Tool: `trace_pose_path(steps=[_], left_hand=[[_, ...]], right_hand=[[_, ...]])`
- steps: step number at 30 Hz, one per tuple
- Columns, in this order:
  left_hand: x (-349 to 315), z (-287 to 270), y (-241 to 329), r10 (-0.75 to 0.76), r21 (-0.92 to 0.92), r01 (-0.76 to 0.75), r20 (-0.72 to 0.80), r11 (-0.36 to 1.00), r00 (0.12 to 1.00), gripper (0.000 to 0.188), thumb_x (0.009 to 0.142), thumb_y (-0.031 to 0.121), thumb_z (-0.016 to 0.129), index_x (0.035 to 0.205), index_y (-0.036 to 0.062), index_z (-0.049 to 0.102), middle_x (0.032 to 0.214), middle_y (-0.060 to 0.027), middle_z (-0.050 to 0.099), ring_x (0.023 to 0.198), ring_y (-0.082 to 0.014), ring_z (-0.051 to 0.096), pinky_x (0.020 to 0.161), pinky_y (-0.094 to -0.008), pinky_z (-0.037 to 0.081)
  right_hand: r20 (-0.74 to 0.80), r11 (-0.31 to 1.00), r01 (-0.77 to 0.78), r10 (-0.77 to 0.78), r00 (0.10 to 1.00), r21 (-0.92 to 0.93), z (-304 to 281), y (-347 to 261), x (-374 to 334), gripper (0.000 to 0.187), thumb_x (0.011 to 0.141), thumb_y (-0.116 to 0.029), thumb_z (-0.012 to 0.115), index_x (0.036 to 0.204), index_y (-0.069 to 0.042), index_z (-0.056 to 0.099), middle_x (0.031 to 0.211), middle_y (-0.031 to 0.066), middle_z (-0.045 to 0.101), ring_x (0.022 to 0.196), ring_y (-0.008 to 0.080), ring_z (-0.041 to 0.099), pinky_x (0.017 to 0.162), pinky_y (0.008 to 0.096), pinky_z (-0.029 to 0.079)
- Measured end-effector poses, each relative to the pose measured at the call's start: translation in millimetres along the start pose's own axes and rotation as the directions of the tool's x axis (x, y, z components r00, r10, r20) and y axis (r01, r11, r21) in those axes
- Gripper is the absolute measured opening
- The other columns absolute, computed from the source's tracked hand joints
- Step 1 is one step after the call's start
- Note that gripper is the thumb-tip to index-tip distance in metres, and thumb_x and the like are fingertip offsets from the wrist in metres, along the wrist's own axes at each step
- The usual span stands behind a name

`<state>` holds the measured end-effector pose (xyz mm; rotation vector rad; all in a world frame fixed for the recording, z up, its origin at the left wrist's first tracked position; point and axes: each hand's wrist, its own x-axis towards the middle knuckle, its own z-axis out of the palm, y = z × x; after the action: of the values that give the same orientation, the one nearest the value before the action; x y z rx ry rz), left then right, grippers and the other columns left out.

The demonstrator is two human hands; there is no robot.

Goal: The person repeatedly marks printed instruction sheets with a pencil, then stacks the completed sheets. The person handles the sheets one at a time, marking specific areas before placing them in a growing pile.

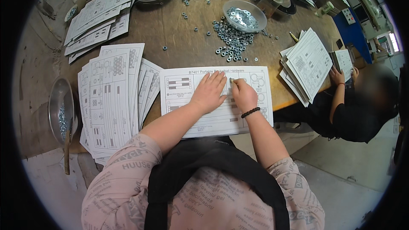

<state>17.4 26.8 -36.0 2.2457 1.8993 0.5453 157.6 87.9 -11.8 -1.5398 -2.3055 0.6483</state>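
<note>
A white printed hardware card [181,121] with drawings of bolts and rings lies at the table's near edge, in front of me. My left hand [209,93] rests on its upper middle, palm down and fingers stretched out. Just to the right, my right hand [246,96] is closed over the same card, thumb pointing to the far side. A small thing shows at the thumb tip, too small to name. A bead bracelet [250,112] circles my right wrist. The hands are close together but apart.
Stacks of printed cards lie left [113,98], far left [100,17] and right [309,66]. Loose nuts [234,40] spread beyond my card, beside a clear bowl of washers [238,27]. A metal bowl [55,102] stands at the left. Another person [355,106] sits at the right.
</note>
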Motion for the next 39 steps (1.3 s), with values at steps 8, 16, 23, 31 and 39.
trace_pose_path(steps=[8,16,23,31,39], left_hand=[[2,1,3,-0.032,0.020,0.033,-0.006,0.999,0.999,0.058,0.075,0.030,0.057,0.123,0.0011,0.042,0.132,-0.0145,0.037,0.124,-0.0274,0.031,0.104,-0.0411,0.021],[4,0,3,-0.028,0.032,0.028,-0.001,0.999,1.000,0.057,0.075,0.031,0.056,0.123,0.0015,0.043,0.132,-0.0138,0.037,0.124,-0.0266,0.031,0.104,-0.0404,0.021],[4,1,4,-0.033,0.041,0.033,0.007,0.999,0.999,0.057,0.076,0.031,0.056,0.123,0.0015,0.042,0.132,-0.0142,0.037,0.124,-0.0266,0.031,0.104,-0.0406,0.021],[4,0,4,-0.040,0.061,0.039,0.011,0.997,0.999,0.057,0.076,0.032,0.055,0.123,0.0020,0.042,0.132,-0.0141,0.036,0.124,-0.0264,0.031,0.104,-0.0405,0.021],[18,-16,-9,-0.070,-0.171,0.071,0.012,0.983,0.997,0.041,0.074,0.023,0.058,0.112,0.0079,0.052,0.114,-0.0095,0.051,0.108,-0.0267,0.045,0.092,-0.0400,0.033]], right_hand=[[0.120,0.975,0.122,-0.101,0.988,-0.187,-3,-6,7,0.015,0.080,-0.021,0.048,0.080,-0.008,0.054,0.062,0.0136,0.059,0.058,0.0316,0.058,0.052,0.0419,0.045],[0.066,0.999,0.013,-0.011,0.998,-0.033,-15,2,0,0.016,0.080,-0.022,0.050,0.085,-0.009,0.058,0.065,0.0135,0.061,0.062,0.0318,0.059,0.055,0.0408,0.046],[0.020,0.994,0.075,-0.073,0.997,-0.081,-13,10,8,0.015,0.081,-0.021,0.050,0.083,-0.008,0.057,0.064,0.0129,0.060,0.060,0.0321,0.058,0.054,0.0411,0.045],[0.068,0.985,0.109,-0.100,0.993,-0.135,-9,12,-1,0.012,0.080,-0.019,0.049,0.077,-0.008,0.053,0.059,0.0128,0.058,0.055,0.0312,0.057,0.051,0.0425,0.044],[0.102,0.952,-0.057,0.027,0.994,0.299,-16,27,-32,0.018,0.082,-0.020,0.052,0.092,-0.006,0.058,0.067,0.0140,0.059,0.062,0.0277,0.058,0.056,0.0342,0.045]])
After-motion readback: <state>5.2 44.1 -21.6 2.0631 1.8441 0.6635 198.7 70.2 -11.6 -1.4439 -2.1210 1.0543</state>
